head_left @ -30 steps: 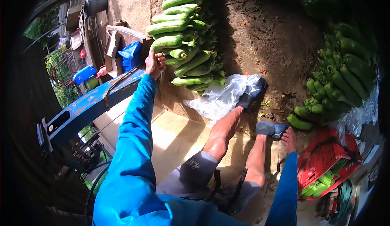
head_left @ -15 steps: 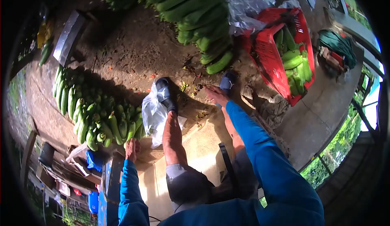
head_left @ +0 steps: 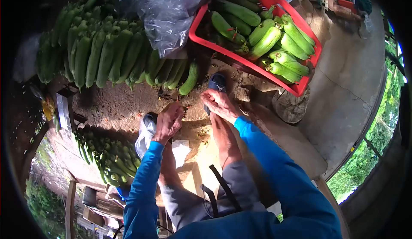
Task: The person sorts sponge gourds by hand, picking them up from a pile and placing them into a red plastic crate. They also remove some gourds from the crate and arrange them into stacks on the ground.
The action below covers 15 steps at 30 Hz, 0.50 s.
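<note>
Left hand and right hand are hovering mid-frame, fingers bent; I cannot tell whether either is gripping anything. One green cylindrical gourd is lying above and between them, about equally near both, its long axis pointing toward the frame's top.

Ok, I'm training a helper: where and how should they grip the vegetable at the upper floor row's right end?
Probably round the middle of that vegetable, from picture-right: it's long, rounded and slanted, with floor on its right and other vegetables on its left.
</note>
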Motion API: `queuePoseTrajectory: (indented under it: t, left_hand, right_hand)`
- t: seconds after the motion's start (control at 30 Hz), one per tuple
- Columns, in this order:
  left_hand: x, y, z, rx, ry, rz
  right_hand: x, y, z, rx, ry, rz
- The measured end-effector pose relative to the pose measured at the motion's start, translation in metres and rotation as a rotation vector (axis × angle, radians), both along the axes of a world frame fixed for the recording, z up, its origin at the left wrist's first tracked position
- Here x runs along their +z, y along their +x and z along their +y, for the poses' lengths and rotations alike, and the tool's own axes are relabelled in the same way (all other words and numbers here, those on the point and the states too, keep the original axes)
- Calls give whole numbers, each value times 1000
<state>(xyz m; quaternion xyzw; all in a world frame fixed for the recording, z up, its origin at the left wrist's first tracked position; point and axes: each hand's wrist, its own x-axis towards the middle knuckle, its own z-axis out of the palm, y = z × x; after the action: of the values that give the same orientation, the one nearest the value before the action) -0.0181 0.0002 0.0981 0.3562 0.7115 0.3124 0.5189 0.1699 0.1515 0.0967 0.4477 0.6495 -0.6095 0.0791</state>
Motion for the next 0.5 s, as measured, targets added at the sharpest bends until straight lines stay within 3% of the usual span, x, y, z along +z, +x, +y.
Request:
queuePoseTrajectory:
  t: [0.03, 0.1, 0.17, 0.2, 0.27, 0.4, 0.5]
  left_hand:
    - [11, 9, 37, -15, 34, 2]
    - [20, 24, 108, -155, 346, 180]
    - [27, 32, 181, -322, 517, 369]
    - [34, 34, 217, -411, 554, 472]
    - [22, 42, 272, -459, 522, 717]
    - [-32, 23, 323, -684, 402, 1037]
    - [-35, 23, 331, -821, 354, 1107]
  right_hand:
    - [5, 10, 20, -58, 52, 69]
    - [21, 27, 67, -145, 88, 150]
    - [-15, 50, 89, -277, 554, 300]
    - [-4, 50, 112, -323, 698, 358]
    - [21, 42, 171, -212, 533, 258]
    - [-23, 33, 250, -54, 1074, 160]
    - [-55, 21, 282, 34, 1083, -15]
